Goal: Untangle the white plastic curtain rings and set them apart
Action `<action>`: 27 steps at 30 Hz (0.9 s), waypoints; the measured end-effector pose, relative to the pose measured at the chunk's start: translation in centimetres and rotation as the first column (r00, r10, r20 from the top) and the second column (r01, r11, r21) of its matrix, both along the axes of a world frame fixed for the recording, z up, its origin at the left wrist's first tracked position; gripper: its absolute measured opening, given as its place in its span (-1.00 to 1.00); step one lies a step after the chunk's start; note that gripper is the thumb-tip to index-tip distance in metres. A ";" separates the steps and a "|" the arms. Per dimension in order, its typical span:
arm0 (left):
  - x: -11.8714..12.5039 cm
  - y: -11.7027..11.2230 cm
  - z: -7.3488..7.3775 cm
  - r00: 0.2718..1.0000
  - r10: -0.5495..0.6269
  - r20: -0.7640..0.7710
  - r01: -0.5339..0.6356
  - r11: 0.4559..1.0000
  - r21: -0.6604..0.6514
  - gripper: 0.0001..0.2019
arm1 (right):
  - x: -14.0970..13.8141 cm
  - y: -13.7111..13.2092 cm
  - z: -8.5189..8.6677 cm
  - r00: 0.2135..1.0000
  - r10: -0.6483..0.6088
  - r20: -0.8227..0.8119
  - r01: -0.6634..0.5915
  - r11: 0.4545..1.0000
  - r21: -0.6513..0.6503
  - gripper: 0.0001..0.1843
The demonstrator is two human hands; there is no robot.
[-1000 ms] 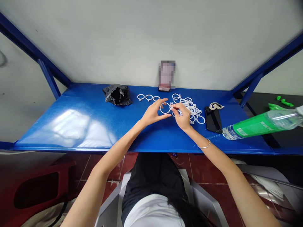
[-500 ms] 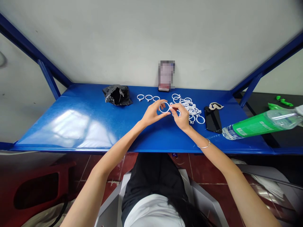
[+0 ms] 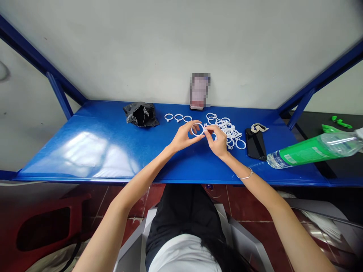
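A white plastic curtain ring (image 3: pixel 197 135) with a small eyelet is held up between both hands above the table. My left hand (image 3: pixel 181 138) curves round the ring's left side, its fingers and thumb closed on it. At the ring's right edge, my right hand (image 3: pixel 219 142) pinches the eyelet, and the fingertips partly hide it. Just behind the left hand lie three similar rings (image 3: pixel 168 120) in a row, eyelets toward me. Beside and beyond the right hand spreads a loose pile of white curtain rings (image 3: pixel 232 132), partly covered by that hand.
A torn black plastic bag (image 3: pixel 132 113) sits at the back left of the blue table (image 3: pixel 153 151). A blurred phone (image 3: pixel 199 92) leans on the wall. To the right are a dark phone (image 3: pixel 255 145), a beige strap-like item (image 3: pixel 258 128) and a green-labelled bottle (image 3: pixel 309 151).
Both hands keep the same hold on the curtain ring. The whole view has shifted very slightly; nothing on the table has visibly moved.
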State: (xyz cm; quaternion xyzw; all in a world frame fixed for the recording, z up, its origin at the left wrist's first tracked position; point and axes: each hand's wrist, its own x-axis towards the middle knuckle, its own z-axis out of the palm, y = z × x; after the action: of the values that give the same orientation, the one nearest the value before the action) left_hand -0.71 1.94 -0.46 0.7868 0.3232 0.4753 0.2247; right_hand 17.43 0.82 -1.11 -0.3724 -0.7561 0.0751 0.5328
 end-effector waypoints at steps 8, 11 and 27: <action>-0.1 0.1 0.0 1.000 -0.005 -0.010 0.005 1.000 0.015 -0.46 | 0.2 0.2 -0.2 0.999 -0.025 -0.035 0.025 1.000 -0.017 -0.78; -0.2 0.1 0.0 1.000 0.010 -0.015 -0.010 0.999 0.039 -0.49 | 0.2 0.2 -0.2 0.999 -0.020 -0.034 0.019 0.999 -0.032 -0.75; -0.2 0.1 -0.2 0.999 0.028 -0.041 -0.026 0.997 0.066 -0.51 | 0.4 0.3 -0.1 1.000 -0.011 -0.026 0.010 0.999 -0.039 -0.73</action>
State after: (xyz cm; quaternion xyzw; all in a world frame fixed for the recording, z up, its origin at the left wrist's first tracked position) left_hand -0.93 2.06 -0.61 0.7990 0.3227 0.4722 0.1856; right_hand 17.84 1.11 -1.22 -0.3855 -0.7455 0.0921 0.5359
